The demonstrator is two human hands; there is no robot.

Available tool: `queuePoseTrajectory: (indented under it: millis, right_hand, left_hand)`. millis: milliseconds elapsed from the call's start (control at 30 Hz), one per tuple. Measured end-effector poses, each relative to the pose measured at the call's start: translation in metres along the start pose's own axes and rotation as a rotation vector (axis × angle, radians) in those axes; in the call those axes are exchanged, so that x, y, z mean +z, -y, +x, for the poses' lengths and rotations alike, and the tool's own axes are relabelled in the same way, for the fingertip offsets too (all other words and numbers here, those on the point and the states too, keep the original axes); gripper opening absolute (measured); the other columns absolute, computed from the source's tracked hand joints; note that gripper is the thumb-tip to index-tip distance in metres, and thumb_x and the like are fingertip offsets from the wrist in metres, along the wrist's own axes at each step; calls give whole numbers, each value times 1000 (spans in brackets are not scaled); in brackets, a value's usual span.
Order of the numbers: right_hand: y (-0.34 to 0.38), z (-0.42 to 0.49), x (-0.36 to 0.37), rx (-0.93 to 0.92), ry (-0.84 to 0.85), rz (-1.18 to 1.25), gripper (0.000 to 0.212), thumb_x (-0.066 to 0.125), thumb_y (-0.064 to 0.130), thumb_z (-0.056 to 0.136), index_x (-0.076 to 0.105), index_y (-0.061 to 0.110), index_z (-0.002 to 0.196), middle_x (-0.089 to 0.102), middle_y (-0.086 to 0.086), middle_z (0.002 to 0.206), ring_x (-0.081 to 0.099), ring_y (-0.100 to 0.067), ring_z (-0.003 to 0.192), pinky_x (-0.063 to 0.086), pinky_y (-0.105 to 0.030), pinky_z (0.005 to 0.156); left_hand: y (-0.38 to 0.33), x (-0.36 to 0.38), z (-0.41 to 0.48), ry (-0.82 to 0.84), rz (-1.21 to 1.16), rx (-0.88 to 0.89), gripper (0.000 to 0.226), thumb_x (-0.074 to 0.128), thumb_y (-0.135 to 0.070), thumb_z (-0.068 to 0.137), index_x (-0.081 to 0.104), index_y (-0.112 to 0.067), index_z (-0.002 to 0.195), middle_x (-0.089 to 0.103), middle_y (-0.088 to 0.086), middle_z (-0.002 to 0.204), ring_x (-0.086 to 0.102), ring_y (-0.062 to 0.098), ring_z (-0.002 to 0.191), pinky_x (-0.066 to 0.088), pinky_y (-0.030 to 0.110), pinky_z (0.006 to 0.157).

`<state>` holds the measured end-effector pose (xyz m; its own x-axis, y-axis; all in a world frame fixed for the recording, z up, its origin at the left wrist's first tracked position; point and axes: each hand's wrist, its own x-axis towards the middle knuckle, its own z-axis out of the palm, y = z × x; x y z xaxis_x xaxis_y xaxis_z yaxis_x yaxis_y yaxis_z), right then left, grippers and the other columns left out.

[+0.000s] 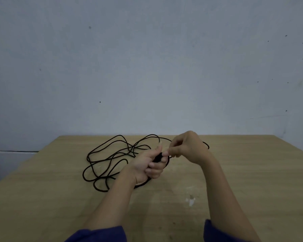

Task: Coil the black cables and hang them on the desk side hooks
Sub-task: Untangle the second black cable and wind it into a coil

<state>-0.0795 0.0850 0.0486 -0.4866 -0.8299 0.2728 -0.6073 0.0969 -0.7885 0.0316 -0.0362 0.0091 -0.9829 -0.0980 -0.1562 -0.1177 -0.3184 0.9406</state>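
Note:
A long black cable (110,154) lies in loose, tangled loops on the wooden desk (59,198), mostly left of centre. My left hand (147,166) is closed around a bunched part of the cable, with a strand running under the wrist. My right hand (187,149) pinches the cable right beside the left hand's fingertips. Part of a loop shows behind the right wrist. No side hooks are visible.
A bare grey wall (147,67) rises directly behind the desk's far edge. The desk's left edge runs diagonally at the left, with a drop beyond it. A pale scuffed patch (191,200) marks the desktop near my right forearm.

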Motion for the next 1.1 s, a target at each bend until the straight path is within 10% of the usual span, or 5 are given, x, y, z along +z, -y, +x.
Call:
queuePoseTrajectory:
  millis: [233, 367, 667, 867, 1100]
  right_hand:
    - [-32, -6, 86, 133, -1, 1069, 83, 65, 62, 71, 47, -3, 120, 55, -24, 94, 53, -18, 87, 42, -31, 76]
    - [-29, -13, 87, -26, 245, 593, 17, 72, 19, 78, 60, 7, 75, 60, 2, 61, 55, -8, 60, 39, -14, 59]
    - [-69, 4, 14, 37, 104, -110, 24, 73, 10, 78, 61, 20, 60, 46, 9, 45, 44, 2, 40, 34, -16, 48]
    - [-99, 11, -37, 243, -484, -629, 15, 60, 17, 88, 71, 10, 97, 69, -15, 92, 56, -30, 101, 38, -34, 78]
    - [-69, 10, -19, 542, 181, -1053, 34, 45, -1, 85, 50, 14, 116, 52, -12, 129, 34, -31, 130, 15, -53, 111]
  left_hand:
    - [-20, -3, 11, -141, -481, 318, 46, 36, -24, 95, 49, -16, 52, 26, -7, 30, 21, 2, 19, 8, 16, 28]
    - [-28, -10, 11, -212, -553, 421, 50, 32, -17, 98, 61, -10, 58, 33, -7, 34, 22, 3, 21, 12, 16, 29]
    - [-50, -64, -26, -428, -804, 588, 21, 49, 4, 79, 51, 8, 100, 66, -6, 60, 50, 4, 38, 38, 11, 40]
    - [-32, -92, -35, -326, -835, 643, 67, 72, 15, 30, 54, 8, 95, 64, -5, 57, 47, 5, 34, 39, 12, 37]
    - [-6, -70, -12, -381, -840, 559, 34, 73, 7, 50, 52, -10, 70, 34, -8, 36, 28, 5, 24, 25, 15, 29]
